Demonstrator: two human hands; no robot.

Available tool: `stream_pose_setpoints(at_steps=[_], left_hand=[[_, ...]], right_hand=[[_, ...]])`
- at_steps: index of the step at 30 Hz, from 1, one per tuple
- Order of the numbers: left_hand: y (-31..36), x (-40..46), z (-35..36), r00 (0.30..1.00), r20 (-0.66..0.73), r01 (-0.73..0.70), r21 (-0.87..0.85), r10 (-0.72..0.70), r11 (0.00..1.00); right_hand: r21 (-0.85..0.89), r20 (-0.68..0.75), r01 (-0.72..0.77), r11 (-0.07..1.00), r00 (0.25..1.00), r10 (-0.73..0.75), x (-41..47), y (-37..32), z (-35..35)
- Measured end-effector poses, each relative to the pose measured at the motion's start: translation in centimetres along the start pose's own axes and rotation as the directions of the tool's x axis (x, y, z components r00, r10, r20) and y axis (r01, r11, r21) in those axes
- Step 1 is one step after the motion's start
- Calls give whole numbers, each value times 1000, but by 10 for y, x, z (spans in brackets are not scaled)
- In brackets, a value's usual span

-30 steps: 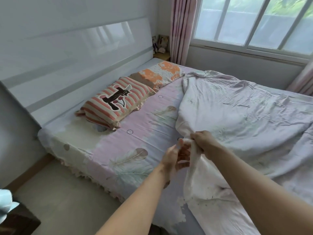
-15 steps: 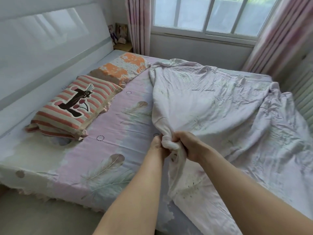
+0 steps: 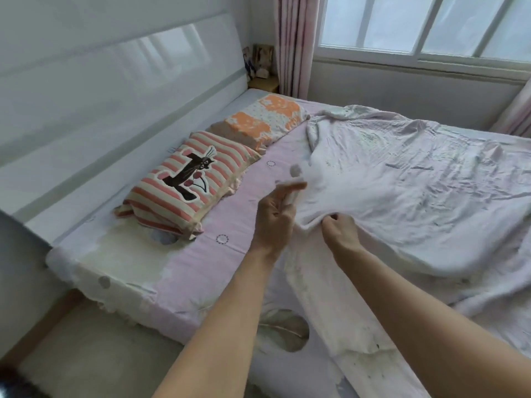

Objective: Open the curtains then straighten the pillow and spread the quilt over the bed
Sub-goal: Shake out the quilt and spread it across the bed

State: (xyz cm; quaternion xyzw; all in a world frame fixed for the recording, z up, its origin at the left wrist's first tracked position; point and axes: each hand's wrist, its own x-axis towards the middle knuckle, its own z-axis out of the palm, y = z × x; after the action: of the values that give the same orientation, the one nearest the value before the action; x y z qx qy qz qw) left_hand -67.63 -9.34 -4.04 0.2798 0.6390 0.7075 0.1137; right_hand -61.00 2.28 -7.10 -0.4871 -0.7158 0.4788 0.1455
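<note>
Since the earlier frame the left hand point(image 3: 274, 214) has come off the bunched quilt point(image 3: 402, 191) edge and moved toward the pillows; the quilt edge now lies flatter and further up the bed point(image 3: 184, 271).

Hand state: the right hand point(image 3: 342, 228) pinches the near edge of the quilt. The left hand is motion-blurred; its fingers appear curled round a fold of the edge, but this cannot be confirmed.

Quilt position: spread crumpled over the window side of the bed, with its near edge hanging over the bedside below the hands. The pink sheet beside the pillows is uncovered.

Risks:
- With only one sure grip, a pull is likely to skew the quilt or bunch it again.
- A hard pull toward the headboard point(image 3: 120, 90) may drag the quilt onto the striped pillow point(image 3: 186, 193) and shift it.

Surroundings: the orange pillow point(image 3: 258, 122) lies beside the striped one, touching it. The curtain point(image 3: 293, 44) is drawn aside at the window point(image 3: 425, 21). Framed pictures point(image 3: 258, 60) stand on a nightstand in the corner. Nothing lies on the bare sheet in the quilt's path.
</note>
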Motion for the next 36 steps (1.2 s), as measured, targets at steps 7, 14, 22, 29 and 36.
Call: stream_pose_setpoints(at_steps=[7, 14, 22, 29, 36], left_hand=[[-9, -8, -2, 961, 276, -84, 255, 10, 963], [-29, -13, -15, 868, 483, 8, 210, -111, 978], [-70, 14, -35, 572, 217, 820, -110, -791, 562], [-85, 53, 0, 328, 634, 934, -326, -700, 143], [-62, 86, -4, 604, 362, 692, -680, -710, 242]], right_hand=[[85, 292, -219, 972, 938, 186, 14, -40, -13], [216, 403, -275, 937, 899, 172, 11, -35, -6], [562, 371, -346, 751, 917, 145, -11, -49, -2], [543, 430, -399, 739, 888, 164, -31, -49, -3], [513, 354, -363, 778, 915, 194, -31, -54, 2]])
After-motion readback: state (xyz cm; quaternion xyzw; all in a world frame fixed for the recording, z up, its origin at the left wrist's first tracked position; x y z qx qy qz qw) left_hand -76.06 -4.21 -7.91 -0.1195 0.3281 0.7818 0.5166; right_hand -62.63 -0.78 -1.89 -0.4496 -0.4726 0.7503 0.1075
